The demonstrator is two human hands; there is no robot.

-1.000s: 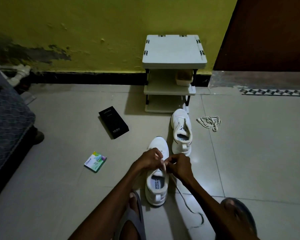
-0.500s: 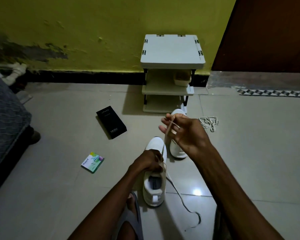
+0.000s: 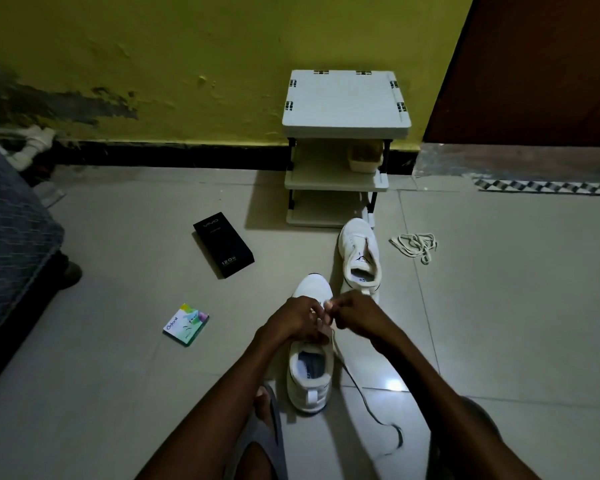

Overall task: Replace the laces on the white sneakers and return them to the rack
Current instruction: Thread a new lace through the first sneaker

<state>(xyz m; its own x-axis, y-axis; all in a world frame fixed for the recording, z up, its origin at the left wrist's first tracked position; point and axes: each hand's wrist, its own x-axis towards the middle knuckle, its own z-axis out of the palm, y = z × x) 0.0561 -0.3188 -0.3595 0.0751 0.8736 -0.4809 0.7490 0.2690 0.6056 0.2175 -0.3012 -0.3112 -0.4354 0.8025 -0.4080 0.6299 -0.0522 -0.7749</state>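
Item: near sneaker (image 3: pixel 310 372), on floor between my feet, toe toward rack (image 3: pixel 343 98).
L hand (image 3: pixel 293 320): fingers curled, pinching lace (image 3: pixel 361 396) at eyelets.
R hand (image 3: pixel 355 315): curled, pinching lace tip; slack trails on floor to my right.
Method: feed tip flat, no twist, pull both sides even.
2nd sneaker (image 3: pixel 359 258): just ahead, near rack foot.

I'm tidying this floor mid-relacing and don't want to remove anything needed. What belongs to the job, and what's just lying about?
Job: near sneaker, gripped by the left hand; lace, pinched by the right hand; far sneaker; bundled laces on the floor; rack.
Lying about: black phone box; Odonil packet; tub on the rack's shelf.
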